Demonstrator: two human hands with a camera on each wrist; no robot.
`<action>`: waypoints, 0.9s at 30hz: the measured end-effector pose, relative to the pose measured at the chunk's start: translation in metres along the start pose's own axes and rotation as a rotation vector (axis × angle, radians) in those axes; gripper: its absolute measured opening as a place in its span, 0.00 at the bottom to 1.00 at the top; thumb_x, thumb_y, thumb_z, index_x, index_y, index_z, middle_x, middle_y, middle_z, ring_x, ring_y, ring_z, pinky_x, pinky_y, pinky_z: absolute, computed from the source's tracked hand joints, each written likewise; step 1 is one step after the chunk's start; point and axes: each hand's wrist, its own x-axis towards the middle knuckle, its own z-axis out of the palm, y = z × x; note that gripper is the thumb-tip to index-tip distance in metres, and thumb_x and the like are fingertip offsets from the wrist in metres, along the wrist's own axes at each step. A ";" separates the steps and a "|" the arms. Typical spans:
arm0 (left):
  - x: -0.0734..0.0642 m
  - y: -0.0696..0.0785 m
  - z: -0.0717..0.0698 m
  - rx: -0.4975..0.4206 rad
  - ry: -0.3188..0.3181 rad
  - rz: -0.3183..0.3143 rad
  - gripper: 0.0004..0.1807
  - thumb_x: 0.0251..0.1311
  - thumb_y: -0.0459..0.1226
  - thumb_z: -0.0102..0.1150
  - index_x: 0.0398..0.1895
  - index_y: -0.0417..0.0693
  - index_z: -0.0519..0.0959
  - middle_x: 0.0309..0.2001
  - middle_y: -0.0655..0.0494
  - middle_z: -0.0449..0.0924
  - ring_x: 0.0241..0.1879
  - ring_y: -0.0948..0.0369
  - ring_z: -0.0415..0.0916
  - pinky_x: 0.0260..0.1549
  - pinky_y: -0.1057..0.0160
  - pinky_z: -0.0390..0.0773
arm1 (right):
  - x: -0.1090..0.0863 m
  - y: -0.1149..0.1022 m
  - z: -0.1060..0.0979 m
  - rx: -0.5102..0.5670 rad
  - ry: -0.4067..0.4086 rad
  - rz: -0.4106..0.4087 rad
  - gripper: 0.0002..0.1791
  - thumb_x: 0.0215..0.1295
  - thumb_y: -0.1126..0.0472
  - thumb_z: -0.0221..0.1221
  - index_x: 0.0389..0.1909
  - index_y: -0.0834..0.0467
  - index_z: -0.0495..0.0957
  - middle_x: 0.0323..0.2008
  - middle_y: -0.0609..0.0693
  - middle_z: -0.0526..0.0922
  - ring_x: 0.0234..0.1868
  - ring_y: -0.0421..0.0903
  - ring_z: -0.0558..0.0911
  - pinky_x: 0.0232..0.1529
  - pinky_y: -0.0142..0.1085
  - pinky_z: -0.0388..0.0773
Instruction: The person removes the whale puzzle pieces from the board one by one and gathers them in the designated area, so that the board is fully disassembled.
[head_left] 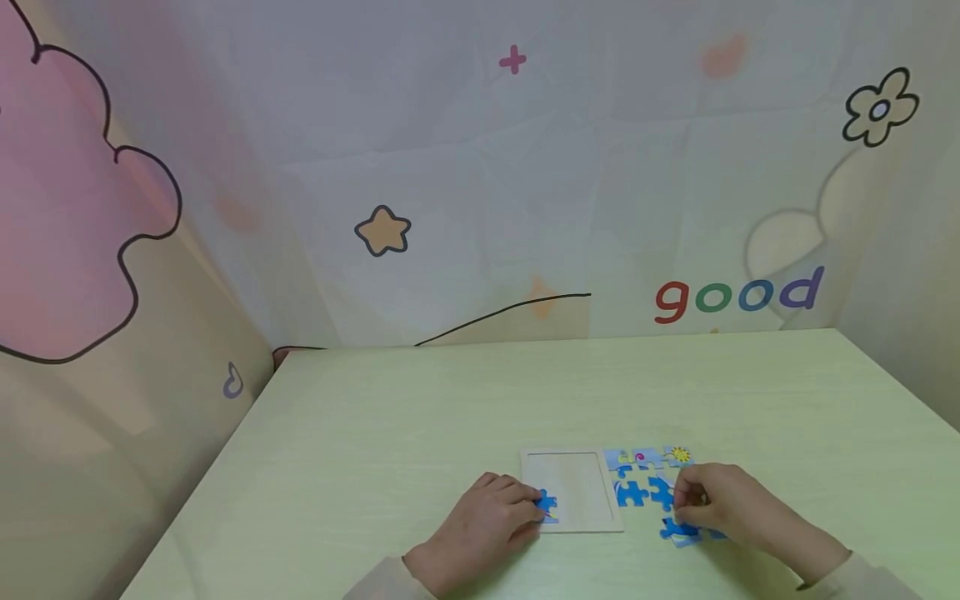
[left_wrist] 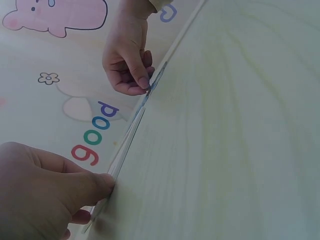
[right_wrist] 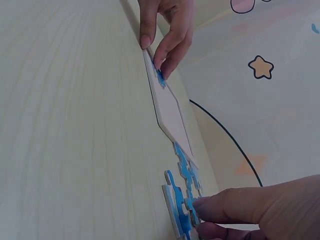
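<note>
A shallow wooden puzzle frame point(head_left: 573, 492) lies on the table with one blue puzzle piece point(head_left: 547, 504) in its lower left corner. My left hand point(head_left: 491, 517) grips the frame's left side, thumb at the near edge and fingertips on that piece. In the right wrist view, the left hand point(right_wrist: 170, 32) shows the same hold from across the frame. To the right, my right hand point(head_left: 720, 500) pinches a blue piece point(head_left: 662, 492) among the loose ones, thumb and forefinger together. The fingers partly hide this piece.
Several loose pieces lie right of the frame, including a pale blue one with a yellow sun point(head_left: 680, 455) and a blue one near the front point(head_left: 678, 531). The pale wooden table point(head_left: 360, 417) ends at a printed cloth backdrop point(head_left: 465, 275).
</note>
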 end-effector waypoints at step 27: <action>0.001 0.001 0.000 0.134 0.024 -0.104 0.18 0.59 0.54 0.60 0.48 0.56 0.78 0.51 0.61 0.79 0.53 0.64 0.74 0.54 0.63 0.70 | 0.021 -0.037 0.000 0.092 0.006 -0.163 0.06 0.59 0.59 0.64 0.28 0.51 0.76 0.25 0.40 0.76 0.24 0.34 0.69 0.27 0.28 0.67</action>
